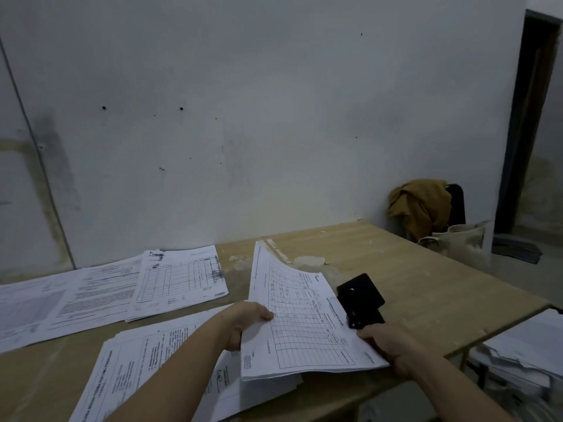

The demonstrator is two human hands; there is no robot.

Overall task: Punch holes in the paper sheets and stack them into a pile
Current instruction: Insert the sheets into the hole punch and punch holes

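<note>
Head view, left hand [245, 324]: pinches the near-left edge of the sheet [304, 324], thumb on top and fingers underneath, so the paper stays taut and can be steered.
Head view, right hand [388, 348]: grips the sheet's near-right corner with curled fingers. It is likely there to guide that edge toward the punch.
Sheet: held between the two hands and lifted off the table [426, 287], with its far end curling upward. The light is dim, so it may be a thin bundle, not a single page.
Punch [361, 300]: black, just beyond the right hand, touching or overlapping the sheet's right edge. I cannot tell whether the edge is inside the slot.
Pile [146, 360]: lies under the left forearm, just inside the left hand. Being that close, a finished page probably only needs to swing leftward to land on it.
Spread papers [179, 278]: well beyond and to the left of the left hand, lying flat in overlapping rows.
Another stack [518, 354]: outside the right hand, lower than the tabletop.
Step in hand: it looks like the edge is being lined up for punching, and stacking this sheet is not yet done.
</note>
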